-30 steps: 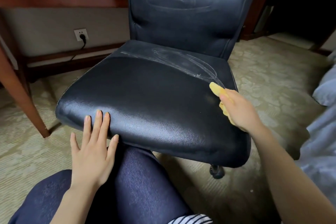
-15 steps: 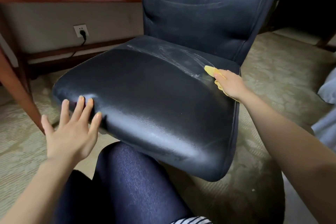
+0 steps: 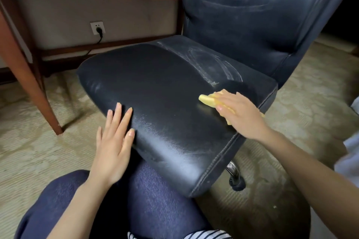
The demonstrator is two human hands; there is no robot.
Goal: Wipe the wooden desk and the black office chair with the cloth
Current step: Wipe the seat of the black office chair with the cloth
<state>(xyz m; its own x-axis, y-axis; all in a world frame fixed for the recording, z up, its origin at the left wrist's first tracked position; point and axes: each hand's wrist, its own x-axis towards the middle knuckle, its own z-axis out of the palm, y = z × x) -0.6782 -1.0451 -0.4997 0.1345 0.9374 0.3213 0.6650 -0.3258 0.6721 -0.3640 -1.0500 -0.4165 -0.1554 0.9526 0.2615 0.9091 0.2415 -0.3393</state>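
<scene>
1. While the right hand (image 3: 240, 114) lies on the yellow cloth (image 3: 207, 101), its fingers are nearly flat across the cloth and press it onto the seat; they do not curl round it.
2. Cloth position: on the right part of the seat of the black office chair (image 3: 165, 83), near the seat's right edge. One folded end sticks out past the fingertips towards the seat's middle.
3. Left hand (image 3: 112, 141): flat, fingers straight and slightly spread, holding nothing. The fingertips rest on the front left edge of the seat.
4. Pale curved wipe streaks (image 3: 213, 64) mark the rear of the seat, and similar swirls show on the backrest (image 3: 252, 25).
5. Wooden desk (image 3: 29, 75): behind and left of the chair, with one slanted leg standing on the patterned carpet (image 3: 29, 151).
6. Wall socket (image 3: 97, 27) under the desk has a black plug in it.
7. Person's leg in dark blue denim (image 3: 155, 190) sits below the seat's front edge.
8. Chrome base arm with black caster (image 3: 236, 182) is visible under the seat's right front corner.
</scene>
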